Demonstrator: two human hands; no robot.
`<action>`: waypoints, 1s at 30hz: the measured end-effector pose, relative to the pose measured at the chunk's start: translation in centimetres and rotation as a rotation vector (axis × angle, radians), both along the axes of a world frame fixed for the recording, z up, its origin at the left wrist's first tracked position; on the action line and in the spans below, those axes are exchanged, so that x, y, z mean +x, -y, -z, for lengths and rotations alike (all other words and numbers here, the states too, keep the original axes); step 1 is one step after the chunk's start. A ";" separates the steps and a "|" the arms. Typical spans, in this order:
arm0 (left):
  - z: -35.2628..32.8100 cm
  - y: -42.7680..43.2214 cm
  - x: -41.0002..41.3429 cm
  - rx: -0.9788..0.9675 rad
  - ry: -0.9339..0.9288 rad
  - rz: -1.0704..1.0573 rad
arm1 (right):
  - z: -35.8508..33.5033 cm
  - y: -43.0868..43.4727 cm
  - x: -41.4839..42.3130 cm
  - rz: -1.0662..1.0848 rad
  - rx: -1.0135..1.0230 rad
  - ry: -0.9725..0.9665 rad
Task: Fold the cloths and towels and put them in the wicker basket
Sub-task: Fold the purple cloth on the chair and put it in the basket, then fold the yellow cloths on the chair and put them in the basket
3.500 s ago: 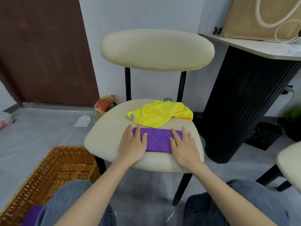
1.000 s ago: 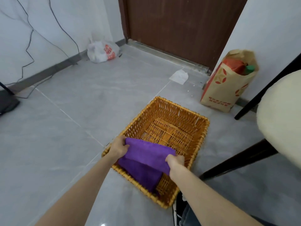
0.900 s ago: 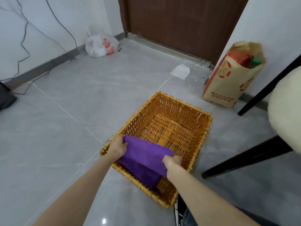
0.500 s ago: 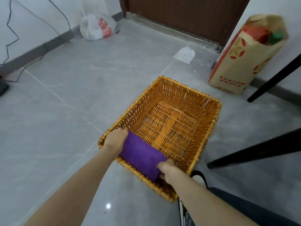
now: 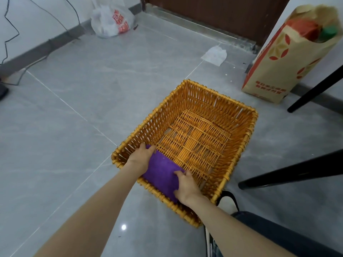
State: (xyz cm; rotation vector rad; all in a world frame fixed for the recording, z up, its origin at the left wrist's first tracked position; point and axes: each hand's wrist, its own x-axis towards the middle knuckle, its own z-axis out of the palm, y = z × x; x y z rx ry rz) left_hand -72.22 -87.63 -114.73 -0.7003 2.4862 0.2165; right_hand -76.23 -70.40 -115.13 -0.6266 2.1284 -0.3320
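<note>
A rectangular wicker basket [image 5: 248, 117] stands on the grey tiled floor. A folded purple cloth [image 5: 162, 173] lies low inside the basket's near corner, against the near wall. My left hand [image 5: 142, 157] grips the cloth's left end with the fingers curled over its far edge. At the cloth's right end, my right hand [image 5: 185, 186] holds it with the thumb on top. The rest of the basket's woven bottom is bare. The yellow cloth and the chair seat are out of view.
A brown paper bag [image 5: 289, 54] with red and green items stands at the wall, back right. Black chair legs [image 5: 289, 173] cross the floor on the right. A white plastic bag [image 5: 113, 21] and a crumpled tissue [image 5: 215, 55] lie near the door. Cables run along the left wall.
Both hands carried the folded purple cloth from the chair seat down into the basket. Over the last second it sank from rim height into the near corner.
</note>
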 end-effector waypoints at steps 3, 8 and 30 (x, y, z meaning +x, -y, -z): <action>0.5 -0.3 -0.4 -0.038 0.061 0.009 | 0.1 0.1 -0.6 -0.003 0.018 0.059; -0.8 -0.9 -0.4 0.062 0.068 -0.074 | -1.0 -0.6 -2.0 0.233 -0.045 0.219; -35.5 -11.2 -6.1 0.469 -0.893 -0.311 | -34.7 -9.9 -9.5 0.521 -0.743 -0.204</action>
